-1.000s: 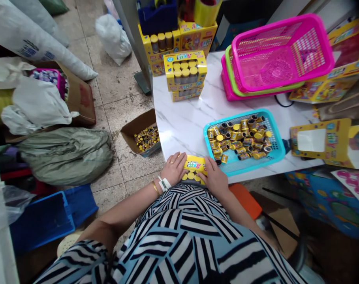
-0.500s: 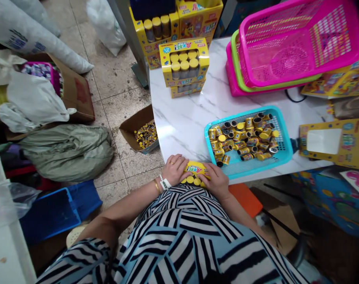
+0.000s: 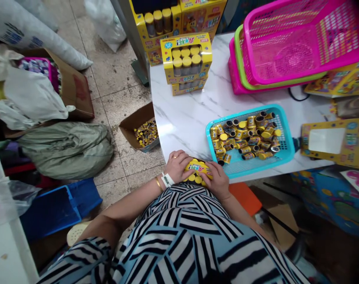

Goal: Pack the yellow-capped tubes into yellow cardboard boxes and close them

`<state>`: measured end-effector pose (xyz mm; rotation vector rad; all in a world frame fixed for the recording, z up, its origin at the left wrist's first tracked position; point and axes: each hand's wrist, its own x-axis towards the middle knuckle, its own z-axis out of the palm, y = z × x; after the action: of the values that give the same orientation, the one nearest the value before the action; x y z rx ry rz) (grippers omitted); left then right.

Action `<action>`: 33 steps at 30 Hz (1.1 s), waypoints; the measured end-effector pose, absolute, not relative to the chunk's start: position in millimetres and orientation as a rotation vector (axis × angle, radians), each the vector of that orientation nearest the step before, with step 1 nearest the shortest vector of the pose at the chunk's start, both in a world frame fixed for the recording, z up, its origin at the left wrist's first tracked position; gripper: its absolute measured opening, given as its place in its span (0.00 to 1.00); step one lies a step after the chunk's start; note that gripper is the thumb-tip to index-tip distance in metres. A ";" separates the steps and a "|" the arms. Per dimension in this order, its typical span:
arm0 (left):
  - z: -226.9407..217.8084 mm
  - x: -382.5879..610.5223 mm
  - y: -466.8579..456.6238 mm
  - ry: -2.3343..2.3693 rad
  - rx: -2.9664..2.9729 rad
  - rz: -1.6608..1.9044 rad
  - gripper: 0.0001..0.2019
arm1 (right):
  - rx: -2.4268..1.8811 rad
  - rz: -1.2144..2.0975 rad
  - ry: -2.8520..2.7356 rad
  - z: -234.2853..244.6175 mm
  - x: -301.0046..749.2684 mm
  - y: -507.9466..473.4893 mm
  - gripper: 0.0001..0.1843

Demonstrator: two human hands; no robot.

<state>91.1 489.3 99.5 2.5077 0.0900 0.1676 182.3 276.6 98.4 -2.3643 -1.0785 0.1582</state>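
Note:
Against my body, at the table's near edge, a yellow display box [image 3: 196, 166] with round yellow caps showing is held between both hands. My left hand [image 3: 177, 167] grips its left end, fingers over the top. On the right end, my right hand [image 3: 217, 178] is closed round it with the thumb across the front. Most of the box's sides and underside are hidden by my hands and shirt. Just right of my right hand sits a turquoise basket [image 3: 250, 172] with many small yellow-and-black canisters [image 3: 247, 136].
Two stacked yellow boxes of canisters [image 3: 187, 59] stand on the marbled table [image 3: 183, 114], with more boxes behind. Pink and green baskets [image 3: 288, 47] are nested at the back right. An unfilled yellow carton [image 3: 345, 142] lies right. A cardboard box [image 3: 132, 126] of canisters is on the floor.
The held box has tilted a little, so a dark strip shows along its far edge. Both hands stay on it. The whole view has shifted slightly.

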 end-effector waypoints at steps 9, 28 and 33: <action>100.5 95.2 489.6 -0.041 2.513 0.136 0.17 | -2.475 0.518 -1.073 120.9 191.6 287.2 0.20; 90.8 102.3 488.3 0.176 2.572 0.310 0.10 | -2.372 0.294 -0.766 105.8 195.4 283.7 0.12; 91.2 94.6 486.6 0.230 2.581 0.303 0.09 | -2.384 0.174 -0.628 109.7 188.0 274.9 0.12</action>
<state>94.6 486.6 91.2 2.5808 0.2296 0.3032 188.0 274.9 109.7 -2.3836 -0.6278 0.1740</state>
